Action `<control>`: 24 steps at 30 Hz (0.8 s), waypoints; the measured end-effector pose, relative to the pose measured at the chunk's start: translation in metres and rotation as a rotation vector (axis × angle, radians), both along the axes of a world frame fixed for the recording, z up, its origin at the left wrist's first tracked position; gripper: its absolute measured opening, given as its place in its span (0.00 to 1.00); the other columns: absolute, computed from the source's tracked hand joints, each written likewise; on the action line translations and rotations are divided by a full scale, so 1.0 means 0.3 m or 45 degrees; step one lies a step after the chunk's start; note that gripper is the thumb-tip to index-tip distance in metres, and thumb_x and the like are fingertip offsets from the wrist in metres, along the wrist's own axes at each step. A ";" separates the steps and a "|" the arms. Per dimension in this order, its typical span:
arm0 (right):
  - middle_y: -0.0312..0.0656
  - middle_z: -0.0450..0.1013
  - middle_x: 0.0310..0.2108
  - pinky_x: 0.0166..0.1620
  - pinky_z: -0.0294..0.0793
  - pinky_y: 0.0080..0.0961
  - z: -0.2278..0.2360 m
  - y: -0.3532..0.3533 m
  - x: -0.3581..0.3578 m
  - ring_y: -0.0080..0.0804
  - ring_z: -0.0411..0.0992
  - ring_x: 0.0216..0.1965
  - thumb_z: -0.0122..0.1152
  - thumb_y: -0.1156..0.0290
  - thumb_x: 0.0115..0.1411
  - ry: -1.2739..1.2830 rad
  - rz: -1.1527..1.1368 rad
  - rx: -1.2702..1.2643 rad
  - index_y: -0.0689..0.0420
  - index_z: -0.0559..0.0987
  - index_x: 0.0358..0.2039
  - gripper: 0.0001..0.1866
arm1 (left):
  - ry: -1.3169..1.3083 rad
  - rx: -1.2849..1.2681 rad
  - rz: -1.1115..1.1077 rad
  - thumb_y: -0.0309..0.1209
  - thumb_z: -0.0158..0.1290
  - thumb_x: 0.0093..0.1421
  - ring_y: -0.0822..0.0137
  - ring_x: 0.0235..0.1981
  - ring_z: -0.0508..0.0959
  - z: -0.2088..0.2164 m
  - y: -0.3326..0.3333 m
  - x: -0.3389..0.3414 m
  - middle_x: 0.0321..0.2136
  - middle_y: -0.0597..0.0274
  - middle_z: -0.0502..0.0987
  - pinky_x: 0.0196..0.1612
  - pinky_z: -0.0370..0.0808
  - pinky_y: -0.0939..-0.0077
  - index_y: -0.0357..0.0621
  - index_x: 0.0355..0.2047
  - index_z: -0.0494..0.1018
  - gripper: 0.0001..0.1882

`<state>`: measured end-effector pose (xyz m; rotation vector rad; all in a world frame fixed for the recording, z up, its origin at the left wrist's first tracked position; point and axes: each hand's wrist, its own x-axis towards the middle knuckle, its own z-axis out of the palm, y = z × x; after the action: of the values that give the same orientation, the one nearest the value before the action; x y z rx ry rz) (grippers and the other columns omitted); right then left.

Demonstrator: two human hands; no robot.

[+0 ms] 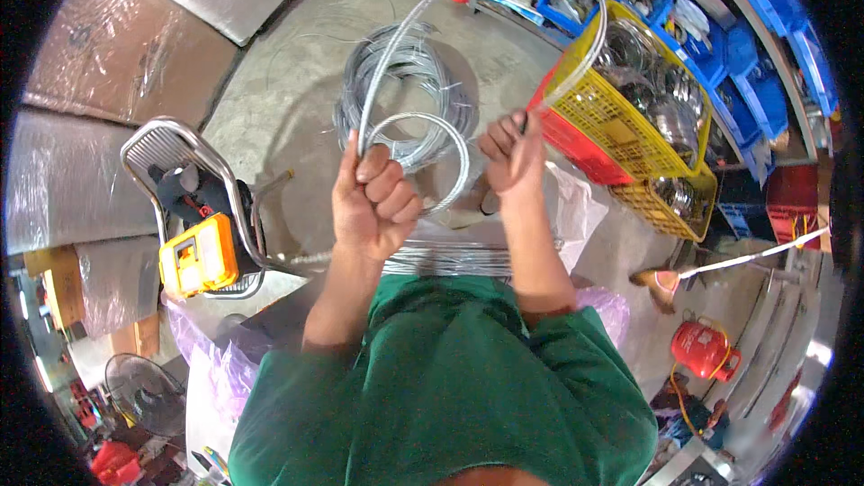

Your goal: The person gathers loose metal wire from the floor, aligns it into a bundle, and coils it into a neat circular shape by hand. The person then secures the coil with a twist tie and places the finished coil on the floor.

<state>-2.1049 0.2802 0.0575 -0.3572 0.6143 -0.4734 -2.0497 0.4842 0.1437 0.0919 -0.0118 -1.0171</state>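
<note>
Hands (376, 191), silvery cable (464, 160), twisted, loosely looped

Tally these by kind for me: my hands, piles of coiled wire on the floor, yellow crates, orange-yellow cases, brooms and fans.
Hands: 2
Pile of coiled wire: 1
Yellow crates: 2
Orange-yellow case: 1
Broom: 1
Fan: 1
Total: 8

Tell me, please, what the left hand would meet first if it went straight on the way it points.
Beyond the wire rope it grips, the left hand would probably meet the coil of metal wire first, though depth is unclear and it may pass above.
</note>
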 end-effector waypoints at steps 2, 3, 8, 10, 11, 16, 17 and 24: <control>0.29 0.50 0.17 0.20 0.50 0.21 0.034 0.051 0.055 0.20 0.47 0.16 0.42 0.55 0.72 -0.426 -0.098 0.230 0.51 0.64 0.27 0.18 | -0.021 0.076 -0.015 0.55 0.33 0.72 0.77 0.11 0.43 -0.037 -0.030 -0.042 0.11 0.78 0.44 0.16 0.44 0.77 0.57 0.18 0.53 0.27; 0.29 0.50 0.17 0.21 0.50 0.21 0.041 0.070 0.068 0.20 0.47 0.16 0.41 0.56 0.73 -0.405 -0.119 0.394 0.52 0.64 0.27 0.18 | -0.044 0.075 -0.019 0.56 0.33 0.72 0.77 0.11 0.43 -0.049 -0.041 -0.052 0.11 0.78 0.44 0.16 0.44 0.77 0.57 0.18 0.53 0.27; 0.31 0.52 0.17 0.24 0.55 0.24 0.040 0.112 0.045 0.23 0.52 0.17 0.38 0.61 0.73 -0.593 0.111 0.692 0.55 0.65 0.29 0.16 | -0.146 0.499 -0.034 0.58 0.32 0.71 0.75 0.13 0.45 -0.059 -0.026 -0.054 0.12 0.76 0.45 0.18 0.48 0.76 0.57 0.17 0.50 0.29; 0.32 0.53 0.17 0.27 0.58 0.27 0.047 0.126 0.019 0.26 0.55 0.19 0.39 0.63 0.72 -0.620 0.182 1.011 0.56 0.66 0.29 0.16 | -0.163 0.481 -0.029 0.58 0.32 0.71 0.75 0.13 0.45 -0.063 -0.022 -0.033 0.12 0.76 0.45 0.18 0.49 0.76 0.57 0.17 0.50 0.29; 0.33 0.55 0.18 0.28 0.58 0.27 0.055 0.139 0.007 0.26 0.56 0.20 0.39 0.61 0.72 -0.570 0.313 0.863 0.56 0.67 0.30 0.16 | -0.180 0.453 -0.044 0.58 0.32 0.71 0.75 0.13 0.45 -0.066 -0.023 -0.023 0.12 0.76 0.45 0.19 0.49 0.76 0.57 0.17 0.50 0.29; 0.34 0.68 0.27 0.35 0.66 0.27 0.089 0.226 -0.058 0.29 0.66 0.30 0.52 0.52 0.67 -0.135 0.414 0.286 0.52 0.73 0.41 0.16 | -0.307 0.745 0.195 0.57 0.37 0.70 0.76 0.12 0.44 -0.091 -0.038 0.015 0.11 0.76 0.45 0.18 0.43 0.75 0.58 0.16 0.50 0.29; 0.34 0.69 0.28 0.36 0.67 0.26 0.085 0.234 -0.065 0.29 0.68 0.31 0.55 0.52 0.66 -0.222 0.436 0.221 0.52 0.74 0.43 0.16 | -0.311 0.796 0.198 0.57 0.36 0.70 0.75 0.13 0.45 -0.099 -0.043 0.014 0.11 0.75 0.46 0.18 0.44 0.75 0.57 0.16 0.50 0.29; 0.33 0.74 0.36 0.34 0.76 0.28 -0.049 0.200 -0.069 0.27 0.74 0.36 0.67 0.66 0.60 -0.157 0.739 -0.314 0.53 0.72 0.45 0.17 | -0.503 0.848 0.270 0.54 0.35 0.72 0.75 0.14 0.52 -0.197 -0.064 -0.037 0.12 0.71 0.55 0.18 0.48 0.75 0.51 0.15 0.54 0.30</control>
<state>-2.1256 0.3404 0.0428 -0.7090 0.3084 -0.0100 -2.0608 0.4649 0.0846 0.8833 -0.0221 -0.7430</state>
